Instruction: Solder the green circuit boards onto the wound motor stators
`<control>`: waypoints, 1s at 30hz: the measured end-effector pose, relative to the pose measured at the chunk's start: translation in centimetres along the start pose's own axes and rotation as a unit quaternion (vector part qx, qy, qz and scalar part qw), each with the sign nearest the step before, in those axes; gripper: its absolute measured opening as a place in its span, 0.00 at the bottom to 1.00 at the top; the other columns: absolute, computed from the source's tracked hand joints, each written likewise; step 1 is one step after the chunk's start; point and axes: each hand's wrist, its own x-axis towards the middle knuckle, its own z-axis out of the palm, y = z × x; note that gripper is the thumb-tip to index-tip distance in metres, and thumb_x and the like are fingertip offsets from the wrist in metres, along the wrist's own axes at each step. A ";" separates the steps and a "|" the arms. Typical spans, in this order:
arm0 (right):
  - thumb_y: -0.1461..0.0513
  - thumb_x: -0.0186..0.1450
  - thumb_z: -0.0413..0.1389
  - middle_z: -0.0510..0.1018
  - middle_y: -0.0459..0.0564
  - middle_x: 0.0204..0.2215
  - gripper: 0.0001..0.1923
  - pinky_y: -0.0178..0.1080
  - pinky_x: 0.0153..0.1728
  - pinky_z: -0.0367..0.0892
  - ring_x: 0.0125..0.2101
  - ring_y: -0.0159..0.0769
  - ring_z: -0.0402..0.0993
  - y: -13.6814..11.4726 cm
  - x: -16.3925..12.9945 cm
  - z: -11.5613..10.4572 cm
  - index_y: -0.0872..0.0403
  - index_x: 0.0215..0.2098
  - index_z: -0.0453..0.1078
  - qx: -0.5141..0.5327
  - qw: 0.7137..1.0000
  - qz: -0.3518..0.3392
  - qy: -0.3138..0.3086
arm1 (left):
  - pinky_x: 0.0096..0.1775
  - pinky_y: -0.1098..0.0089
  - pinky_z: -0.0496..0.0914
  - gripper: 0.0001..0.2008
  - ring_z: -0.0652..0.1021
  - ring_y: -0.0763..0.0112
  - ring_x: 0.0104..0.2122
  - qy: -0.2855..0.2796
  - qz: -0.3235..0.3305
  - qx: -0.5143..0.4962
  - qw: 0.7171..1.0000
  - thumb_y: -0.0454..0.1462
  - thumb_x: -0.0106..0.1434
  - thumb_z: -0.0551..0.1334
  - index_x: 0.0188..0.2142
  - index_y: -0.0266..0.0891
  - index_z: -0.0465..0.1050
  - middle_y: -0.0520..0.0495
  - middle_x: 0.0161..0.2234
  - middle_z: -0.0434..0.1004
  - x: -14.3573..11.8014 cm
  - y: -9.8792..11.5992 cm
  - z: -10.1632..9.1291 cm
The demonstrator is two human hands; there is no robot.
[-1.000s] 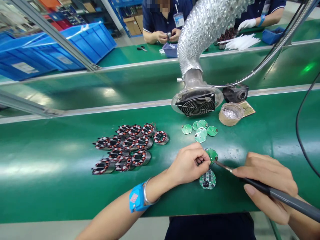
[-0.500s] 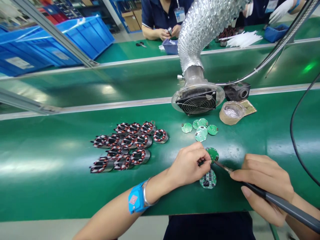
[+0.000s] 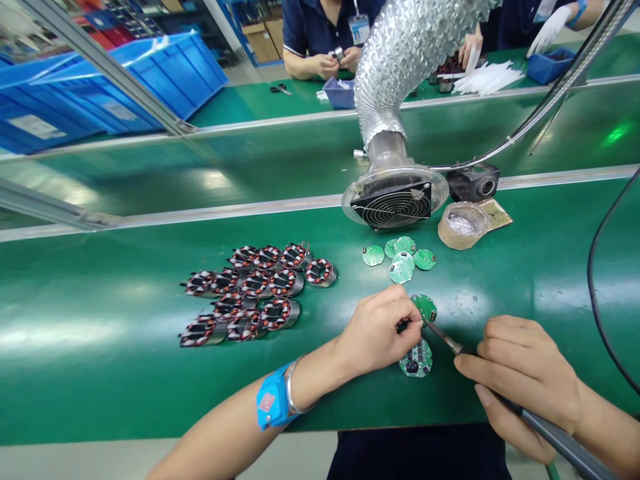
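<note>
My left hand (image 3: 380,328) is closed in a pinch at the left edge of a round green circuit board (image 3: 425,308). A dark piece shows among its fingers, mostly hidden, and I cannot make out what it is. My right hand (image 3: 525,380) grips a soldering iron (image 3: 563,437) by its dark handle. The iron's tip meets the lower edge of that board, close to my left fingertips. Just below my left hand lies another round board (image 3: 419,360), its component side up and partly covered by the hand.
Several wound motor stators (image 3: 257,283) stand in rows to the left. Loose green boards (image 3: 401,269) lie beyond my hands, under a fume extractor (image 3: 395,203). A solder tub (image 3: 460,230) and a black holder (image 3: 475,183) sit right of it. Co-workers' hands (image 3: 327,65) work across the bench.
My right hand and the iron's handle have shifted slightly, with the tip staying by the board. My left hand stays in place. Across the bench, a co-worker's hand has come to the white strips.
</note>
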 end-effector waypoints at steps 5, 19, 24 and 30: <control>0.70 0.57 0.50 0.71 0.49 0.21 0.15 0.43 0.23 0.62 0.21 0.36 0.66 -0.2 -0.8 -1.0 0.57 0.40 0.71 0.048 0.997 0.048 0.042 | 0.27 0.76 0.63 0.05 0.69 0.77 0.24 -0.005 -0.005 -0.004 1.000 0.27 0.55 0.60 0.25 0.36 0.72 0.51 0.24 0.69 0.0 -0.1 -0.1; 0.70 0.64 0.53 0.79 0.52 0.36 0.13 0.39 0.35 0.72 0.33 0.35 0.73 3.3 0.3 4.5 0.52 0.45 0.68 0.034 0.985 0.119 0.123 | 0.27 0.76 0.66 0.05 0.72 0.74 0.25 -0.030 0.003 -0.013 0.999 0.28 0.56 0.59 0.28 0.37 0.73 0.49 0.25 0.70 -0.1 -0.2 -0.4; 0.72 0.61 0.53 0.80 0.51 0.39 0.14 0.37 0.36 0.72 0.34 0.34 0.73 3.2 0.6 5.4 0.52 0.43 0.67 0.075 0.981 0.142 0.108 | 0.31 0.75 0.68 0.06 0.73 0.73 0.28 -0.075 0.042 -0.047 0.995 0.32 0.59 0.63 0.37 0.38 0.77 0.47 0.29 0.72 -0.4 -0.8 -1.2; 0.71 0.59 0.52 0.78 0.50 0.33 0.15 0.38 0.33 0.70 0.31 0.35 0.71 3.2 0.2 5.6 0.52 0.43 0.67 0.065 0.980 0.152 0.110 | 0.28 0.75 0.65 0.06 0.70 0.74 0.26 -0.089 -0.024 -0.127 0.988 0.36 0.61 0.61 0.33 0.38 0.78 0.48 0.28 0.69 0.0 -0.4 -0.7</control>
